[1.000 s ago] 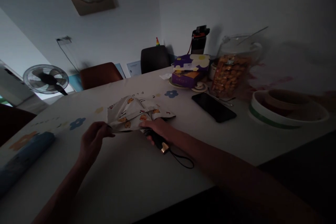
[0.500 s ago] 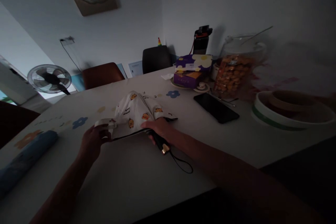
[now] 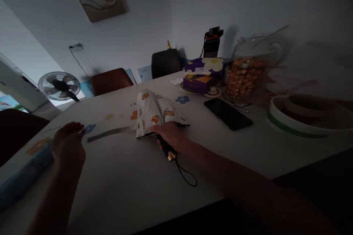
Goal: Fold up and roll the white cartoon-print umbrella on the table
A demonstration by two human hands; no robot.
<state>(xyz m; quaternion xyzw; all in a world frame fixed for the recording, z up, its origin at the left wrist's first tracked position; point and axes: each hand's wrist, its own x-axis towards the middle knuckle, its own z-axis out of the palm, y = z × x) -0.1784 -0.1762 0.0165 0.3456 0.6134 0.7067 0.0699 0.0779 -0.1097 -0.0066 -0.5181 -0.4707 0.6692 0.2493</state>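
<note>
A folding umbrella (image 3: 150, 112), white with small orange cartoon figures and a dark edge, lies loosely folded on the table. My right hand (image 3: 168, 134) is closed round it where the canopy meets the black handle (image 3: 166, 148). A gold-coloured band and a thin wrist loop (image 3: 187, 178) show at the handle's end. From the canopy's left side a pale closing strap (image 3: 110, 132) stretches out, somewhat blurred. Further left, apart from the strap, my left hand (image 3: 68, 141) hovers with loosely bent fingers and nothing visible in them, partly in front of a blue rolled-up bundle (image 3: 27, 172).
A dark phone (image 3: 228, 114) lies to the right of the umbrella. Behind it stand purple boxes (image 3: 202, 75), a black bottle (image 3: 211, 46) and a jar of orange-brown snacks (image 3: 245, 77). A white-and-green round container (image 3: 292, 126) sits at far right. Chairs and a fan (image 3: 60, 86) stand beyond.
My left hand has let go of the strap and moved left. The strap now stretches out leftward, and the canopy is gathered narrower. My right hand keeps its hold.
</note>
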